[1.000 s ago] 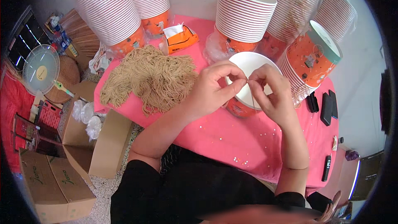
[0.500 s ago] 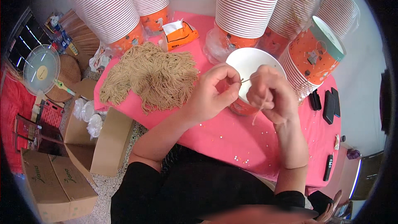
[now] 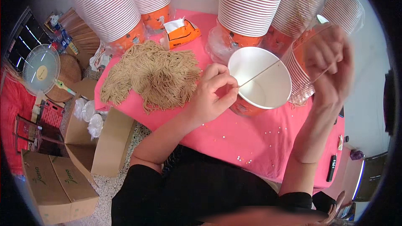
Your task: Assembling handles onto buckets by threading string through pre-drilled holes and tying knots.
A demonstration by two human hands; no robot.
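The pink worktop (image 3: 268,142) carries everything, and the tall cup stacks (image 3: 247,12) stand along its far edge, beyond both hands. The heap of tan cords (image 3: 153,75) lies just left of the left hand's fingers, spread loose on the cloth. An open white cup (image 3: 259,77) with an orange base sits on the worktop between the two hands, its near rim touching the left fingers. The left hand (image 3: 211,96) rests at that rim with thumb and forefinger pinched together on one end of a single cord (image 3: 259,73), which runs taut across the cup's mouth toward the right. The right hand (image 3: 328,62) is raised above and right of the cup, blurred by motion; its fingers look curled about the cord's other end, though the blur does not let me tell how tightly they close. A small orange box (image 3: 181,33) lies beyond the left fingers, between the cord heap and the middle stack. Tiny pale beads (image 3: 240,158) are scattered on the cloth below the left fingers, toward the person's body
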